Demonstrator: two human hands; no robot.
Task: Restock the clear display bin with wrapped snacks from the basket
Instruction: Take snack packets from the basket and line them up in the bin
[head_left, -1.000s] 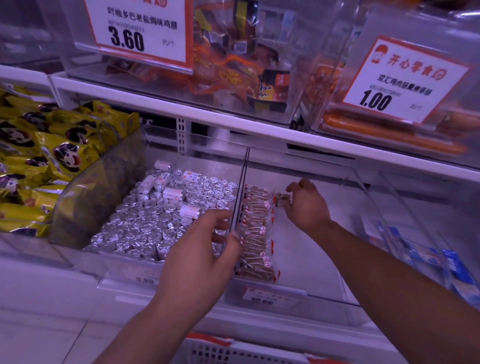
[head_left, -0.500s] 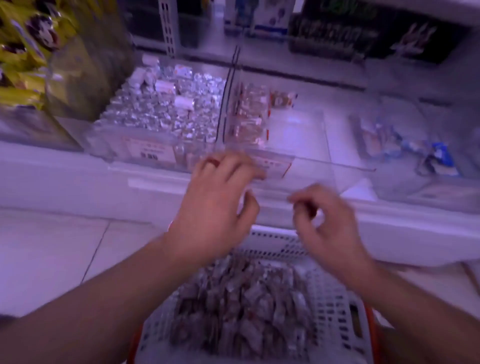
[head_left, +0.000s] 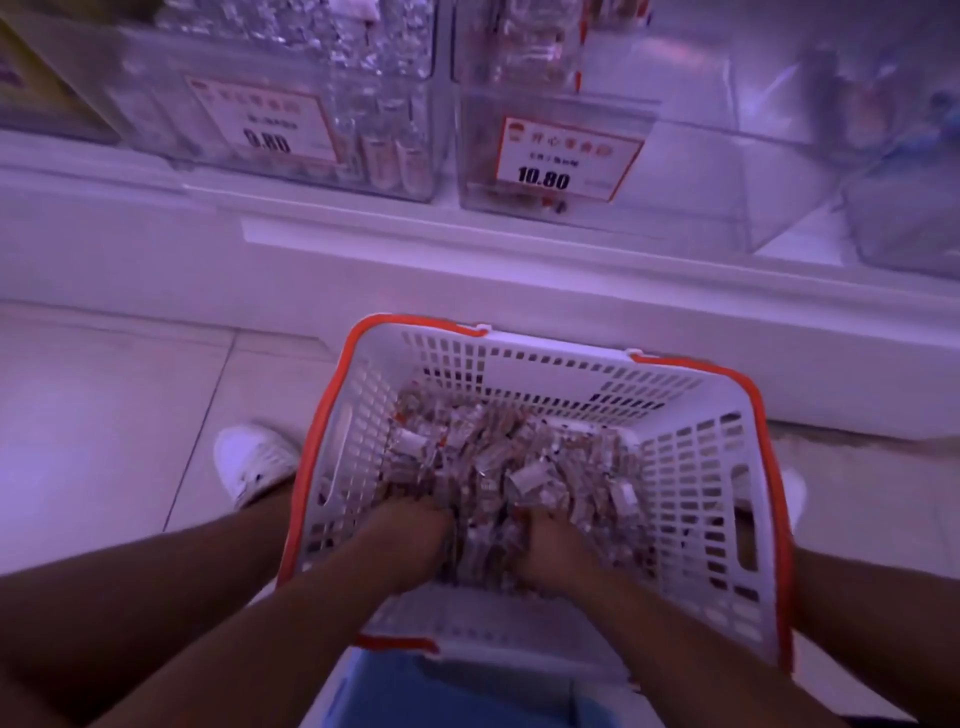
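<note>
A white basket (head_left: 545, 370) with an orange rim sits below me, holding a heap of small wrapped snacks (head_left: 524, 457). Both my hands are sunk into the near side of that heap. My left hand (head_left: 413, 540) and my right hand (head_left: 553, 545) have their fingers curled down into the wrappers, a clump of snacks bunched between them; the fingertips are buried. Above, on the shelf, stands the clear display bin (head_left: 696, 171) with a 10.80 price tag (head_left: 563, 161). A few of the same snacks lie along its left side.
To the left, a neighbouring clear bin (head_left: 311, 78) holds silver-wrapped sweets behind a 0.80 tag. A white shelf base (head_left: 467, 270) runs between bins and basket. My white shoe (head_left: 254, 462) rests on the tiled floor at the left. A blue box (head_left: 457, 691) sits under the basket.
My view has dropped from the shelf to the basket. Both hands came down from the bin's front edge and plunged into the snack heap.
</note>
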